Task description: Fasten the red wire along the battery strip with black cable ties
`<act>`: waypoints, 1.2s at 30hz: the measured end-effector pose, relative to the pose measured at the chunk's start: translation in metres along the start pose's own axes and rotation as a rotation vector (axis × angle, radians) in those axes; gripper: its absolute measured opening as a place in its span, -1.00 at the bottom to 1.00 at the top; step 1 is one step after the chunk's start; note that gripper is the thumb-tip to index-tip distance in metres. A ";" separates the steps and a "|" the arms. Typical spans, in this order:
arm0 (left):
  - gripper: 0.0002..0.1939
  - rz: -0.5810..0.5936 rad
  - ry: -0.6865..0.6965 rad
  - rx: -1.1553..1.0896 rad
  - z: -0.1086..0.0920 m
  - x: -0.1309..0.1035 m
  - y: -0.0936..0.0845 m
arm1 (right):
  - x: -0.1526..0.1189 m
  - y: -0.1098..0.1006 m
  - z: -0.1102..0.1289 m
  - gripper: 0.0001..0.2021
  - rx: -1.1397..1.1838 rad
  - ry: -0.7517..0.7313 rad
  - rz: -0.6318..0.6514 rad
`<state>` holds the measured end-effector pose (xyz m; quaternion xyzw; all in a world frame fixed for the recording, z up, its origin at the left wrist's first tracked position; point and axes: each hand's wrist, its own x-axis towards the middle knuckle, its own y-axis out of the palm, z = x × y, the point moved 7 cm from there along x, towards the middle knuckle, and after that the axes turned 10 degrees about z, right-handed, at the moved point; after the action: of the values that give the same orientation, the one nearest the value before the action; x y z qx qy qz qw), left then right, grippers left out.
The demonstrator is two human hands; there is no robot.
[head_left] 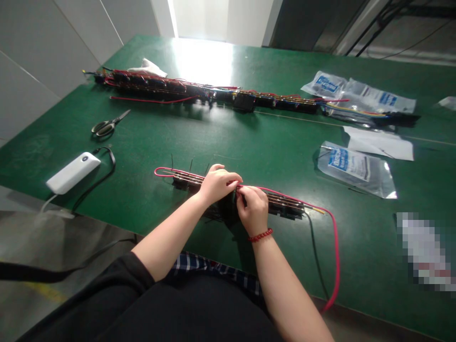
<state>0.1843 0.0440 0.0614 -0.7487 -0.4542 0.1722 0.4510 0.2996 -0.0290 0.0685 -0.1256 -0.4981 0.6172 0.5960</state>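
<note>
A black strip assembly [287, 205] with thin metal rods lies near the front edge of the green table. Along its top runs a red cable [285, 194], looped at the left end and hanging over the table edge at the right. My left hand [219, 183] rests over the middle of the strip, fingers bent and pressed together at the cable. Close beside it, my right hand [253, 204] pinches at the same spot. What the fingertips hold is too small to make out. Thin black ties stick up from the strip's left part.
A longer wired black assembly [213, 95] spans the back of the table [149, 137]. Scissors [107, 127] and a white device [73, 173] with a cord lie left. Plastic bags [356, 168] and white paper [379, 142] lie right, with a blurred item [425, 247] nearer.
</note>
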 end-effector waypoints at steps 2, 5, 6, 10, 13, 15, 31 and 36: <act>-0.87 -0.010 0.009 0.010 -0.001 -0.001 -0.001 | 0.000 0.000 -0.001 -0.86 0.009 0.010 -0.007; -0.86 -0.009 0.016 0.016 -0.002 -0.001 -0.001 | -0.001 0.000 -0.002 -0.87 0.019 0.019 -0.008; -0.86 -0.006 0.018 0.015 -0.003 -0.001 -0.001 | -0.001 0.000 -0.003 -0.88 0.022 0.023 -0.010; -0.84 -0.003 0.022 0.015 -0.004 -0.001 -0.002 | -0.002 0.000 -0.004 -0.89 0.029 0.036 -0.026; -0.84 0.001 0.026 0.011 -0.004 -0.002 -0.002 | -0.002 0.000 -0.004 -0.91 0.025 0.039 -0.022; -0.83 0.006 0.026 0.010 -0.004 -0.002 -0.002 | -0.002 0.001 -0.003 -0.91 0.013 0.036 -0.015; -0.79 0.084 0.077 0.013 -0.010 -0.002 -0.003 | -0.004 0.000 -0.007 -0.88 0.019 0.069 -0.062; -0.80 0.056 0.094 0.016 -0.009 -0.003 -0.002 | -0.004 0.001 -0.006 -0.89 0.011 0.077 -0.063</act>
<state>0.1876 0.0371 0.0676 -0.7648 -0.4101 0.1531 0.4728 0.3048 -0.0292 0.0629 -0.1302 -0.4751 0.5955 0.6346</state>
